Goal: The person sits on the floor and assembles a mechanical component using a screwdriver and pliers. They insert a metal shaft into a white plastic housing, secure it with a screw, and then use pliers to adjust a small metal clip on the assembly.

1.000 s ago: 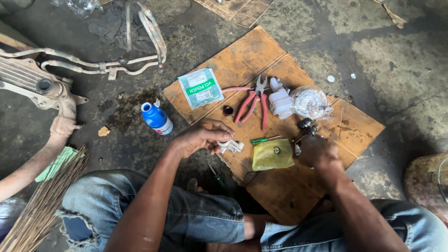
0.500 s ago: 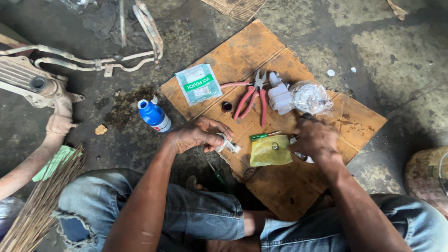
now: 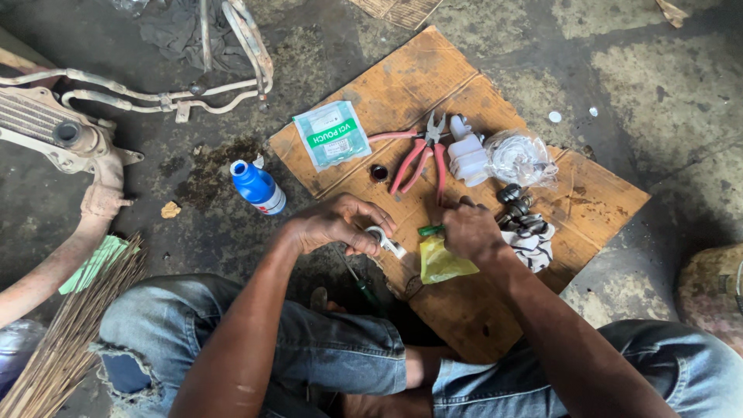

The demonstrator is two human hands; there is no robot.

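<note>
The left hand is closed around a small white metal part, pinching it just above the near edge of the cardboard sheet on the floor. The right hand presses down on a yellow plastic bag (whether its fingers grip anything cannot be told). Red pliers, a white plastic piece and a clear pouch lie beyond; a blue bottle sits beside the cardboard

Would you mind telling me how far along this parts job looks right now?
Done: red-handled pliers and a sealed green-and-white pouch lie laid out on the cardboard sheet. In hand: left hand grips a small white metal part; right hand touches a yellow plastic bag. Left: dark metal fittings untouched.
</note>
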